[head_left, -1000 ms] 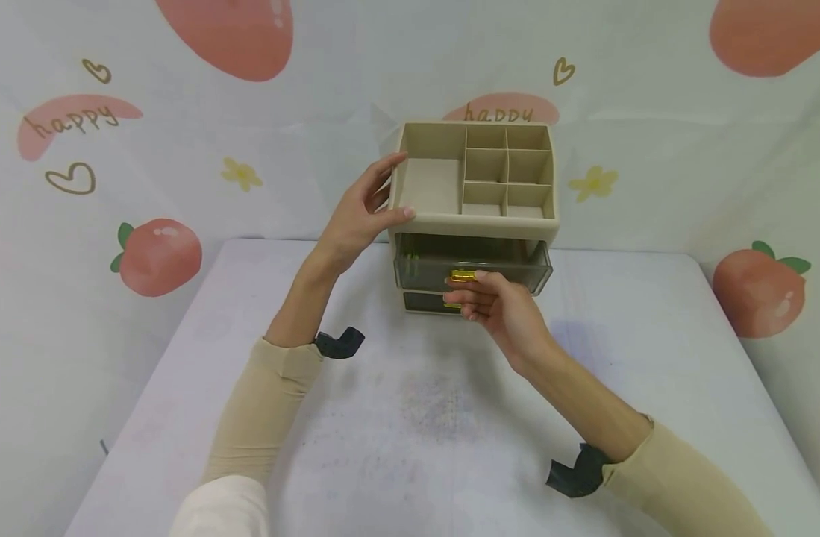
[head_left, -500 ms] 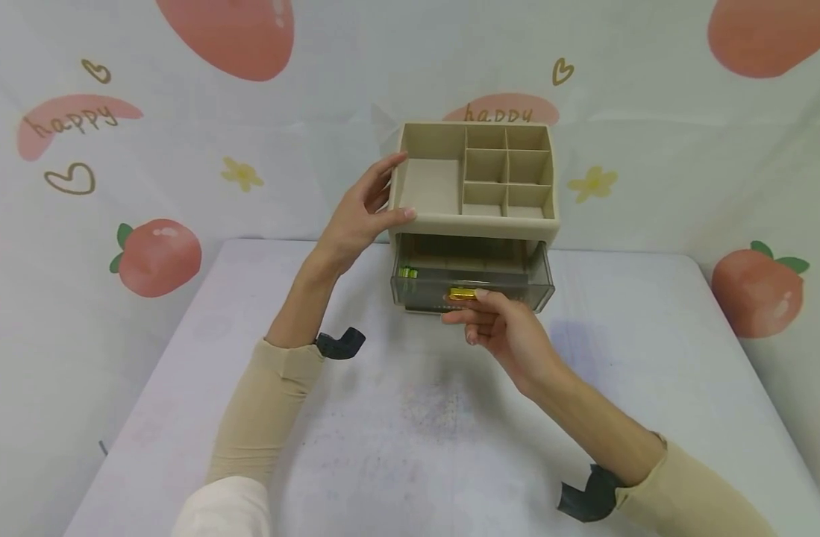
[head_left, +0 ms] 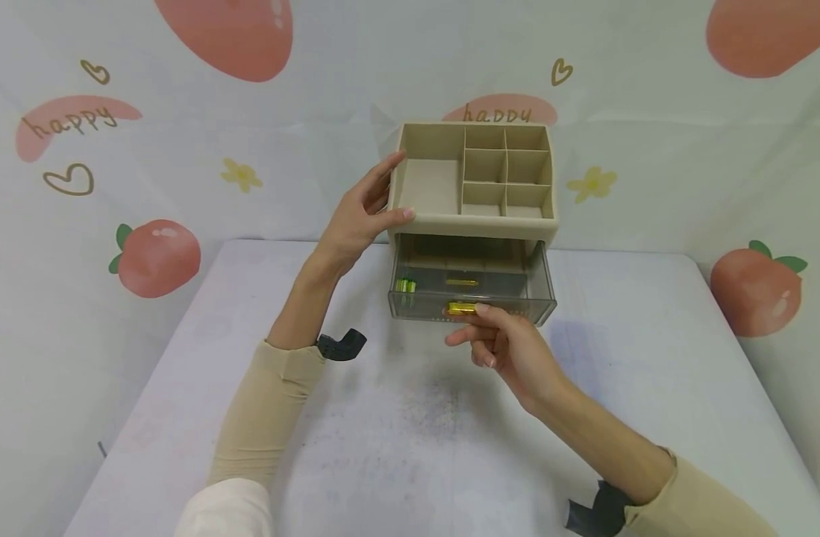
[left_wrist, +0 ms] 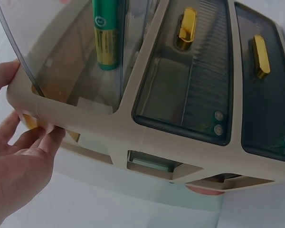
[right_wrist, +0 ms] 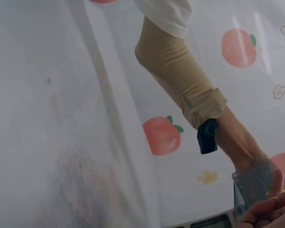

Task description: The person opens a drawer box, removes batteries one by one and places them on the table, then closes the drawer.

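Note:
A beige organizer (head_left: 477,226) with a divided top tray stands at the back of the table. My left hand (head_left: 359,224) grips its left side, thumb on the front rim; in the left wrist view the left hand (left_wrist: 23,166) holds the frame's edge. The upper clear drawer (head_left: 410,307) is pulled out. With thumb and fingers my right hand (head_left: 517,358) pinches its gold handle (head_left: 461,308). Green batteries (head_left: 406,286) lie in the drawer's left part, and one green and gold battery (left_wrist: 106,38) shows in the left wrist view. The right wrist view shows the right hand (right_wrist: 270,209) at the drawer.
Lower drawers (left_wrist: 185,71) with gold handles are closed in the left wrist view. A white cloth (head_left: 396,432) covers the table, and a wall sheet (head_left: 315,97) printed with peaches hangs behind the organizer. Dark bands are on both wrists.
The upper drawer has come further out toward me, with my right hand moving along on its handle. The batteries inside have come into clearer view. My left hand has stayed in place.

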`<state>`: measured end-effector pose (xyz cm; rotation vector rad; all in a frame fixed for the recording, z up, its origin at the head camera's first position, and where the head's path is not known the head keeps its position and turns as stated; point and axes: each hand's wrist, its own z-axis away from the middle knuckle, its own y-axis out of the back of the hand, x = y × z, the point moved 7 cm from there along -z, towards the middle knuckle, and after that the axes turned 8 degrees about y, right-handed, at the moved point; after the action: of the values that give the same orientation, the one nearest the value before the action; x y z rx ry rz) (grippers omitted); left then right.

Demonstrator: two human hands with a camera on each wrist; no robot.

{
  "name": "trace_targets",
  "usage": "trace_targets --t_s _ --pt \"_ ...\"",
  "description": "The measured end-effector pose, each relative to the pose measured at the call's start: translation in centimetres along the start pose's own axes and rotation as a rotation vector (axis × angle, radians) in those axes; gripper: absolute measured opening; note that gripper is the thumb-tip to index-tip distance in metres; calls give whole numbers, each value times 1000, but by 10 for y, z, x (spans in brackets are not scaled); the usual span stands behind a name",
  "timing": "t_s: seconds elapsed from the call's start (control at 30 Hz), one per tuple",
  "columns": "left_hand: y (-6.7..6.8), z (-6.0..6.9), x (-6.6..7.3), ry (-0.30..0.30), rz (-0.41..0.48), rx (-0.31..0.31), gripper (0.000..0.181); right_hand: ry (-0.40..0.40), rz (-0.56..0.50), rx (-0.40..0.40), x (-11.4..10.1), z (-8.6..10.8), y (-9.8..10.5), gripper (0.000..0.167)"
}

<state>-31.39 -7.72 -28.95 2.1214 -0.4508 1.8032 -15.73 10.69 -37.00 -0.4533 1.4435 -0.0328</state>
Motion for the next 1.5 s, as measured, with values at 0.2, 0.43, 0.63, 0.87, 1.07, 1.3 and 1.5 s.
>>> trace_targets --t_s 0.2,0.43,0.63,0.87,1.07,1.3,1.5 --pt "-1 0 0 2 15 -7 78 -10 -4 -9 2 6 -1 33" --pt "-1 0 1 -2 15 0 78 -6 4 -25 5 11 -3 34" --pt "-1 1 2 -3 30 -4 79 -12 5 -35 8 16 -4 34" --pt "-1 2 1 -15 38 -11 80 -29 7 -48 14 20 -6 31" --pt "-1 2 2 -7 41 -14 83 -32 16 -55 16 22 -7 42" --pt "-4 3 5 6 25 -9 83 -22 45 -60 16 23 -9 52" --pt "-3 3 3 -1 32 -9 83 14 75 -111 15 25 -11 40"
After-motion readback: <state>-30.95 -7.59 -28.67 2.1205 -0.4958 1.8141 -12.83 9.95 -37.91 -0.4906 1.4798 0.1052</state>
